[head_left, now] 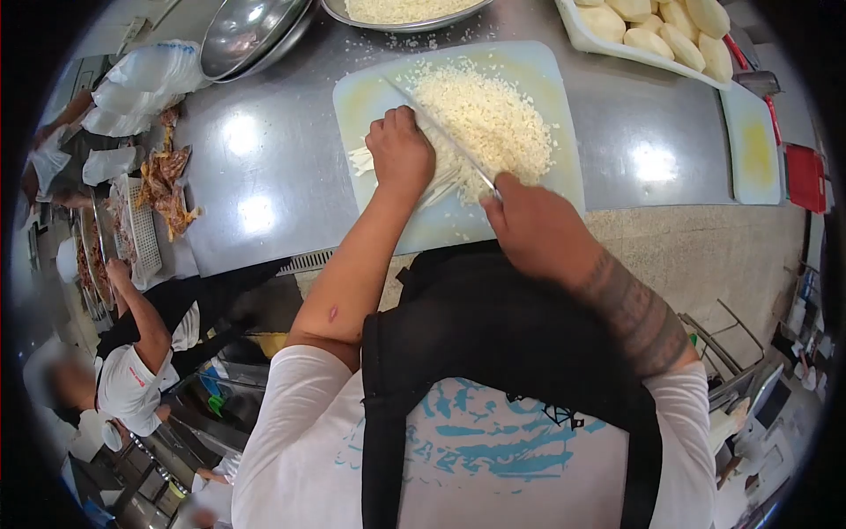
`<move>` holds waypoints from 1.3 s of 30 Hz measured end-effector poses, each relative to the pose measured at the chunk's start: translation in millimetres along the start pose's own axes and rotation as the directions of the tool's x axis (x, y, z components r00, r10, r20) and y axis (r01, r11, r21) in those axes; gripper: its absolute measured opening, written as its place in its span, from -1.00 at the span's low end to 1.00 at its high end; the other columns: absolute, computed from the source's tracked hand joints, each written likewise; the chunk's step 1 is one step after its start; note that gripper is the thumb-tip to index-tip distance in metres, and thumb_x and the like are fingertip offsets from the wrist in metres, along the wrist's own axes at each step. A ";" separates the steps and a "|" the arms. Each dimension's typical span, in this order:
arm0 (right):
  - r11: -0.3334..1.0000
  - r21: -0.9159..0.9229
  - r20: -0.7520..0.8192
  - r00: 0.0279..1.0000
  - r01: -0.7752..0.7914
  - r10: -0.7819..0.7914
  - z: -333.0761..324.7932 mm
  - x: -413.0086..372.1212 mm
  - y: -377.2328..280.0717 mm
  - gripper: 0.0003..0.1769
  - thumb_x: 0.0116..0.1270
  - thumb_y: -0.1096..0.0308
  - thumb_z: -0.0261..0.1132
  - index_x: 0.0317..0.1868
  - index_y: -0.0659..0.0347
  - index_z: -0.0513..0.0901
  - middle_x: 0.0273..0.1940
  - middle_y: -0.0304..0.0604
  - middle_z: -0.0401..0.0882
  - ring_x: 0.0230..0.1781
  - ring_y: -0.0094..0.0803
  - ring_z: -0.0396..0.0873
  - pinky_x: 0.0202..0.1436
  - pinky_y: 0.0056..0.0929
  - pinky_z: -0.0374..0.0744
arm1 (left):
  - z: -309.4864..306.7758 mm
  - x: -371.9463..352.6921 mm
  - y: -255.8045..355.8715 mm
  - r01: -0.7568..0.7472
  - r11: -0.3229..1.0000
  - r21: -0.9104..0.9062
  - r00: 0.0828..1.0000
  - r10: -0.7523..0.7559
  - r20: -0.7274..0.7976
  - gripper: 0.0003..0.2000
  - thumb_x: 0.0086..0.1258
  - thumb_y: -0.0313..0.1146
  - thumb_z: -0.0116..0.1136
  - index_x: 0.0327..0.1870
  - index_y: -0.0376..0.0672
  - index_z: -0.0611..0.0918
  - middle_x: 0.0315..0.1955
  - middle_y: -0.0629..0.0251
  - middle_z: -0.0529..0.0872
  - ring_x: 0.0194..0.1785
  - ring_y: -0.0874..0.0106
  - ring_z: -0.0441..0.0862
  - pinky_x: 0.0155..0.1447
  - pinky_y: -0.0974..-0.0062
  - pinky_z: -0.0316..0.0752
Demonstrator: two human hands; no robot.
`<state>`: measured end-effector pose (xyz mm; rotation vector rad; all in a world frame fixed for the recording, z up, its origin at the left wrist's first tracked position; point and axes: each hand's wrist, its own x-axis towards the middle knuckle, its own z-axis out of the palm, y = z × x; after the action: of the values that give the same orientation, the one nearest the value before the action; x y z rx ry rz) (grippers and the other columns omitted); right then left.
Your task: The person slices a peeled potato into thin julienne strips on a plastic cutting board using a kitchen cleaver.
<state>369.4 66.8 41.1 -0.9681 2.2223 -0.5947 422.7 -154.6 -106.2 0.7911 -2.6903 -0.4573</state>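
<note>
On a pale cutting board [348, 93] lies a heap of finely diced potato [485, 115]. My left hand [401, 154] is closed, its fingers curled over a bundle of thin potato strips [441, 183] whose ends stick out on both sides. In my right hand [542, 225] is the handle of a knife; the fingers wrap round it and hide most of it. The long knife blade [451, 139] slants across the board, between my left knuckles and the heap, with its tip toward the upper left.
A bowl of diced potato [410, 11] and stacked metal bowls [251, 35] stand at the back. A white bin [577, 35] holds peeled potatoes [679, 40]. Rightward are another board [749, 145] and a red container [804, 179]. Roasted meat [166, 181] and a co-worker [137, 379] are left.
</note>
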 end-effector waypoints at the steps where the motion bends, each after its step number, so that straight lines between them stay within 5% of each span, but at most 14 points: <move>1: 1.000 -0.004 -0.002 1.000 -0.002 0.002 2.8 -0.2 1.2 -0.65 0.71 0.11 0.12 -0.02 0.29 0.51 -0.27 0.28 0.72 -0.18 0.32 0.71 -0.07 0.23 0.61 | 2.3 2.5 0.7 -0.005 1.000 -0.014 1.000 0.004 -0.027 -0.78 0.41 -0.48 0.10 0.02 -0.23 0.65 -0.01 0.07 0.73 0.08 -0.03 0.58 0.22 -0.04 0.41; 6: 0.995 -0.031 -0.109 0.989 0.092 -0.095 37.0 36.3 29.5 -0.63 0.70 0.12 0.11 -0.02 0.34 0.54 -0.32 0.24 0.74 -0.25 0.24 0.76 -0.11 0.20 0.67 | 3.5 2.4 -1.7 -0.017 1.000 -0.008 1.000 0.017 -0.013 -0.80 0.42 -0.47 0.11 0.01 -0.24 0.64 -0.03 0.04 0.72 0.08 -0.04 0.57 0.22 -0.05 0.41; 12: 0.999 0.033 0.073 0.997 0.002 -0.004 25.4 -0.5 12.8 -0.64 0.73 0.12 0.08 0.00 0.33 0.51 -0.32 0.26 0.74 -0.24 0.24 0.76 -0.13 0.22 0.65 | 7.7 2.1 -5.5 -0.027 1.000 -0.015 0.999 0.026 -0.023 -0.82 0.42 -0.47 0.11 -0.02 -0.25 0.63 -0.05 0.02 0.72 0.09 -0.05 0.58 0.23 -0.04 0.41; 15: 0.988 -0.045 -0.108 0.982 0.149 -0.153 34.9 18.7 25.4 -0.64 0.73 0.13 0.07 0.03 0.34 0.49 -0.31 0.28 0.74 -0.25 0.26 0.75 -0.13 0.23 0.65 | 5.2 2.7 -2.6 -0.018 0.999 -0.038 0.999 0.016 -0.038 -0.83 0.42 -0.47 0.11 -0.02 -0.25 0.63 -0.06 0.02 0.71 0.09 -0.05 0.58 0.23 -0.04 0.42; 20: 1.000 0.015 0.068 0.998 -0.011 0.010 21.5 -9.8 7.0 -0.63 0.72 0.13 0.08 0.03 0.35 0.50 -0.31 0.26 0.74 -0.25 0.28 0.74 -0.12 0.22 0.65 | 7.6 0.2 -4.2 0.005 0.999 -0.038 1.000 -0.006 -0.020 -0.83 0.42 -0.48 0.11 -0.03 -0.26 0.62 -0.05 0.01 0.70 0.08 -0.06 0.57 0.23 -0.05 0.42; 24: 0.990 0.006 -0.071 0.988 0.138 -0.137 28.8 13.9 18.4 -0.63 0.72 0.14 0.08 0.04 0.36 0.50 -0.31 0.25 0.73 -0.25 0.29 0.74 -0.10 0.24 0.66 | 6.7 3.0 -4.4 -0.011 0.999 -0.039 0.999 0.010 -0.040 -0.84 0.43 -0.48 0.11 -0.04 -0.27 0.62 -0.05 0.00 0.70 0.07 -0.06 0.57 0.23 -0.05 0.42; 27: 0.999 0.024 0.058 0.998 0.033 -0.034 14.9 -15.8 0.2 -0.64 0.72 0.15 0.08 0.02 0.37 0.49 -0.34 0.23 0.72 -0.27 0.29 0.74 -0.10 0.25 0.66 | 5.0 -0.1 -6.2 -0.017 0.999 -0.040 1.000 0.017 -0.006 -0.84 0.44 -0.49 0.09 -0.04 -0.28 0.61 -0.05 -0.02 0.70 0.08 -0.07 0.57 0.24 -0.04 0.42; 33: 0.984 -0.017 -0.132 0.975 0.180 -0.180 29.8 1.3 10.4 -0.65 0.72 0.16 0.10 -0.02 0.36 0.48 -0.36 0.22 0.71 -0.28 0.28 0.73 -0.11 0.24 0.65 | 6.3 2.0 -7.5 -0.005 0.997 -0.081 1.000 0.003 -0.023 -0.85 0.44 -0.50 0.09 -0.04 -0.28 0.60 -0.07 -0.04 0.69 0.08 -0.08 0.57 0.24 -0.04 0.42; 36: 0.998 0.055 0.072 0.997 -0.003 -0.001 18.9 -18.6 -2.5 -0.65 0.71 0.15 0.13 -0.05 0.35 0.50 -0.35 0.22 0.70 -0.25 0.25 0.74 -0.11 0.22 0.65 | 11.5 3.0 -10.8 -0.022 0.994 -0.110 0.999 0.018 -0.038 -0.86 0.43 -0.50 0.08 -0.05 -0.28 0.59 -0.08 -0.04 0.69 0.07 -0.10 0.56 0.24 -0.05 0.43; 39: 0.990 0.014 -0.128 0.982 0.141 -0.138 54.2 19.2 30.9 -0.63 0.72 0.12 0.11 -0.03 0.35 0.50 -0.34 0.24 0.71 -0.24 0.26 0.74 -0.10 0.21 0.65 | 8.8 -2.1 -7.2 -0.005 0.993 -0.115 1.000 0.003 -0.024 -0.85 0.43 -0.51 0.08 -0.05 -0.28 0.59 -0.08 -0.05 0.69 0.07 -0.10 0.56 0.24 -0.06 0.43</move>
<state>382.5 63.5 -22.8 -1.1090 2.2654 -0.7622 424.5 -157.3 -117.2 0.7538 -2.6162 -0.5925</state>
